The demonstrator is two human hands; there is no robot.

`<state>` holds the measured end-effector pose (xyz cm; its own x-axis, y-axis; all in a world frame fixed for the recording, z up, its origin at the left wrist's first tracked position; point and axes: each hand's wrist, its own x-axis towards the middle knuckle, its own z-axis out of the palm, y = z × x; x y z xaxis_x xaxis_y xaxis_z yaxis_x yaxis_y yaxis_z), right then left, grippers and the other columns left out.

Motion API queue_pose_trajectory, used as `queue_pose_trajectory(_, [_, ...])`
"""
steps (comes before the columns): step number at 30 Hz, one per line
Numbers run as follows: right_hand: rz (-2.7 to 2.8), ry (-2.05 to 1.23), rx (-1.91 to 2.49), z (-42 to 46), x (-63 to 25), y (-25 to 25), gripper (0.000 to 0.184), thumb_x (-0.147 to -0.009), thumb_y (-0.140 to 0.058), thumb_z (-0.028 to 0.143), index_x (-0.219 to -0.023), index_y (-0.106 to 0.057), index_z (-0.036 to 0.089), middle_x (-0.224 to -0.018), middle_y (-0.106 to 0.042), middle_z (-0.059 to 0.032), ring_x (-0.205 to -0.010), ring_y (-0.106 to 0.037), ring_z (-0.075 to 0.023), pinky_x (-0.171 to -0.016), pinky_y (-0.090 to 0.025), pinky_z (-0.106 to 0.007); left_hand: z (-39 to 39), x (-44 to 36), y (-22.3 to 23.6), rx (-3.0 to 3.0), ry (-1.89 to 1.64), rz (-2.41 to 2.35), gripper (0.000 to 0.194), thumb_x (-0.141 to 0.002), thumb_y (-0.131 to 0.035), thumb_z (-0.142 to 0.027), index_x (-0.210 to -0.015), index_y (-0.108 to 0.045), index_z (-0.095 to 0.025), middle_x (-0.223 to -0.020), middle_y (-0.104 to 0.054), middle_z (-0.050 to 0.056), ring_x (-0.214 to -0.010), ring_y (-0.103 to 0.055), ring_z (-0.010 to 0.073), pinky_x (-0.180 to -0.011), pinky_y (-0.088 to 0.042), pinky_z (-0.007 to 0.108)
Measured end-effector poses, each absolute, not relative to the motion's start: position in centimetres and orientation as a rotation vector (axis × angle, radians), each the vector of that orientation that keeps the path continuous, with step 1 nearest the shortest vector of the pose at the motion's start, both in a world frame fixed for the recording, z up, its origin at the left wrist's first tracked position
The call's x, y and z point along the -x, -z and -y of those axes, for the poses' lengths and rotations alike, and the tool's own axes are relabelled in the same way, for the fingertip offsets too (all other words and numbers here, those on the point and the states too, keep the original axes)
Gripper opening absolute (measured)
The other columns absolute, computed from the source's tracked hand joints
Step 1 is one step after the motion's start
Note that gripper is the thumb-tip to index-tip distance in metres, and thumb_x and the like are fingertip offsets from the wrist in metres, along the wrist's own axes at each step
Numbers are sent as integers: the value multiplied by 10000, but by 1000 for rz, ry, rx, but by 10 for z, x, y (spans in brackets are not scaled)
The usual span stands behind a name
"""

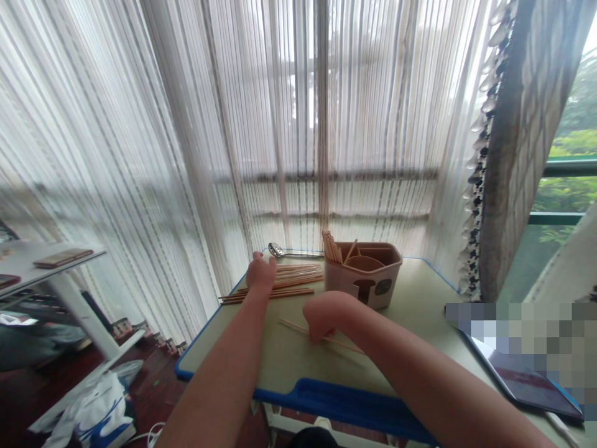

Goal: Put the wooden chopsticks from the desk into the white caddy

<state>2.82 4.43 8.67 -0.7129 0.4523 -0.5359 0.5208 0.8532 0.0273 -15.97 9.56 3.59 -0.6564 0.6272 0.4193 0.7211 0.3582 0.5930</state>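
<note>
My left hand (261,272) is over the left ends of the wooden chopsticks (291,283), which lie in a loose row on the table. Its thumb looks apart from the fingers, and I see no thing held in it. The slotted spoon (275,250) lies just beyond that hand, its handle pointing right. My right hand (326,314) is closed, fingers bent down, around a single light chopstick (293,325) low over the table's middle. Its fingertips are mostly hidden. Behind it stands a brown utensil holder (340,280) with several chopsticks (331,247) upright in its left part.
The small table (284,367) has a raised blue edge (345,401). A tablet (522,373) lies at its right. Sheer curtains (298,124) hang close behind. At left are a white desk (60,267) and a plastic bag (102,404) on the floor.
</note>
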Motion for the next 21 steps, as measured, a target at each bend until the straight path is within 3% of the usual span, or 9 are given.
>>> queue_pose_trajectory(6, [-2639,330,-1022,-40,-76,-149,209,-629,-559,300,-592,-654,117,-579,-650,-71,-467,-568,-142,-464,-418,-244,-94,158,-38,1135,1302,2440,412,-837,-442,-360,-1187,-401,-148,-893,-689,146,-900,-648,287,-734,-439,360])
queue_pose_trajectory(11, [-2940,485,-1259,-43,-131,-195,191,-697,-484,269,-710,-635,152,-611,-656,-31,-500,-578,-117,-457,-390,-205,-98,156,-36,1220,1287,2386,363,-837,-446,-365,-1145,-436,-172,-840,-697,102,-857,-657,275,-707,-446,338])
queue_pose_trajectory(16, [-3143,701,-1313,-54,-152,-204,139,-697,-517,248,-747,-614,162,-659,-667,-20,-571,-603,-113,-500,-415,-192,-106,154,-29,1326,1145,2382,331,-844,-437,-374,-1110,-475,-181,-845,-694,111,-839,-659,280,-680,-445,335])
queue_pose_trajectory(21, [-2884,743,-1299,-77,-150,-192,114,-677,-531,247,-696,-609,167,-625,-665,-18,-535,-604,-120,-469,-429,-198,-111,153,-25,1380,1062,2362,340,-854,-428,-379,-1122,-487,-178,-863,-690,121,-832,-660,269,-678,-444,328])
